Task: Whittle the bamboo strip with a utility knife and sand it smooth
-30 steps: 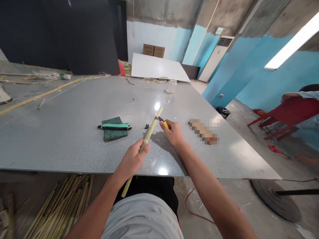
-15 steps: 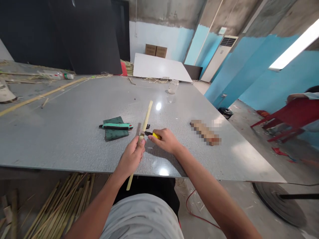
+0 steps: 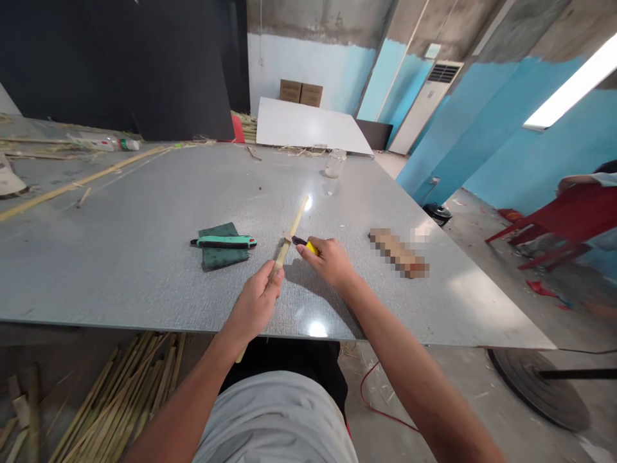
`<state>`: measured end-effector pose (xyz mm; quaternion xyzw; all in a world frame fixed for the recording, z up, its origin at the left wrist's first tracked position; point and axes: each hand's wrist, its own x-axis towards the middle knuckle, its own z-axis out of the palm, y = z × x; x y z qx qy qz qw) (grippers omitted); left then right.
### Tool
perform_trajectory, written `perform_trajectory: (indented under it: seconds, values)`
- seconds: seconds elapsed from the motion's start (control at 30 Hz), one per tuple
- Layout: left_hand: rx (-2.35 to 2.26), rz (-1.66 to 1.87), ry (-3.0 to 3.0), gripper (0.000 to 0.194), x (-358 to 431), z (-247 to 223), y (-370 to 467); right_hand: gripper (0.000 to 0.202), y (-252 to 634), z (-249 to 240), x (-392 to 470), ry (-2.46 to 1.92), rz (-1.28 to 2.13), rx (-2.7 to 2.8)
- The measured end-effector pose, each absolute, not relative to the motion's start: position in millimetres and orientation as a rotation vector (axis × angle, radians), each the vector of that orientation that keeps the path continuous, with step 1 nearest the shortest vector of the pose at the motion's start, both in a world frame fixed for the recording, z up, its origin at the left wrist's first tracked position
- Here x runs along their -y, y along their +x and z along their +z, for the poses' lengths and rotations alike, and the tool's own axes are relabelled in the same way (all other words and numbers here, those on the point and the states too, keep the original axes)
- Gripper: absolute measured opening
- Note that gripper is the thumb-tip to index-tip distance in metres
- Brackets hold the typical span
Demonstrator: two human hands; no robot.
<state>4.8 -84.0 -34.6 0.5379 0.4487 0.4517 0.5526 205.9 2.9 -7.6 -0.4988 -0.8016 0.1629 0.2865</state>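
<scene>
Evidently the pale bamboo strip (image 3: 297,217) is being held for work at its far half. It is in the left hand (image 3: 255,302), over the near part of the grey table (image 3: 144,292); its lower end pokes out below that hand, past the table's front edge.

Left hand: fingers wrapped around the strip, thumb lying on top. The grip sits well back from the tip, presumably to steady the strip while leaving its far length free. Right hand (image 3: 330,260): curled around a yellow-handled tool (image 3: 313,248), thumb forward along the handle. The tool's dark head points leftward, at or just beside the strip; actual contact cannot be confirmed. Holding the tool across the strip likely lets it bear on one side while the left hand resists.

Orientation: long axis runs from the lap, at lower left, forward and slightly rightward; far tip directed away from the body. Whether the tip touches the tabletop cannot be told.

Surroundings: a teal cutter (image 3: 224,242) lies crosswise on a dark green sheet (image 3: 224,258), left of the strip, perhaps parked within reach. A clear jar (image 3: 335,163) stands farther back, apart from both hands.
</scene>
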Motion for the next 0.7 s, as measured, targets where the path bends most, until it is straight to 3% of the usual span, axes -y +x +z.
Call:
perform_trajectory:
  seconds: [0.23, 0.7]
  values:
    - [-1.088, 0.984, 1.371, 0.042, 93.7, -26.5, 8.3, 0.056, 248.9, -8.2, -28.6, -1.598, 0.277, 1.587]
    - [-0.966, 1.094, 0.962, 0.046, 84.0, -31.0, -0.6, 0.055, 213.2, -11.7, -9.5, -1.363, 0.479, 1.884]
